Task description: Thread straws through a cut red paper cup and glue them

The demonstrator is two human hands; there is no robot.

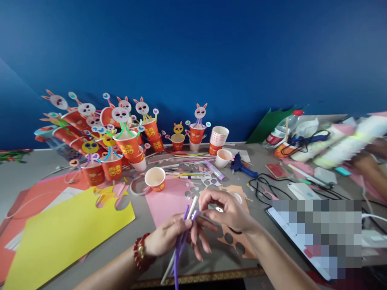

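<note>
My left hand (178,229) grips a small bundle of thin stems that look like pipe cleaners. Purple pipe cleaners (176,262) and a white pipe cleaner (167,268) run down below it, and their upper ends stick out above my thumb. Its other fingers are spread out to the right. Close to these upper ends, my right hand (226,211) has thumb and forefinger curled together; whatever is between the tips is too small to make out. Beneath the hands lie pink paper (163,201) and peach paper (242,233) with round holes cut out.
Red paper cups with rabbit figures (128,145) crowd the left. Centrally stand a cup (155,179) and a cup stack (219,141). A blue glue gun (242,166), black cables (263,183), a bottle (282,131) and a tablet (299,241) lie right; yellow paper (66,225) lies left.
</note>
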